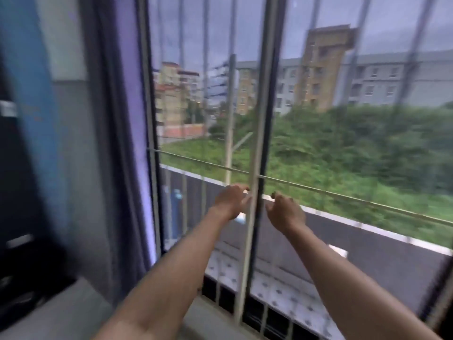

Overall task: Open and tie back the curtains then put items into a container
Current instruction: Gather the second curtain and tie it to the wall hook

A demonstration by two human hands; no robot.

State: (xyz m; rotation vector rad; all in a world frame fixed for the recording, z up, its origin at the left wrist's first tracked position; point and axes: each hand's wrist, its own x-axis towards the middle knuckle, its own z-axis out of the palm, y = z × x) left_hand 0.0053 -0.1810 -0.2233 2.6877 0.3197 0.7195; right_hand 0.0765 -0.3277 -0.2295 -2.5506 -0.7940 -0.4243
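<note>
Already the curtain (117, 148) hangs bunched at the window's left edge — both hands, left hand (231, 201) and right hand (285, 211), reach loosely curled toward the central window frame (257, 155), gripping nothing.

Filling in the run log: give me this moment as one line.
curtain: gathered at window's left | left hand, right hand: raised either side of centre frame | grip: unclear, blurred

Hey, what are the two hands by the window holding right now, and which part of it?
It cannot be told. The left hand and right hand are raised either side of the pale vertical window frame bar, fingers curled, but motion blur hides any grip.
</note>
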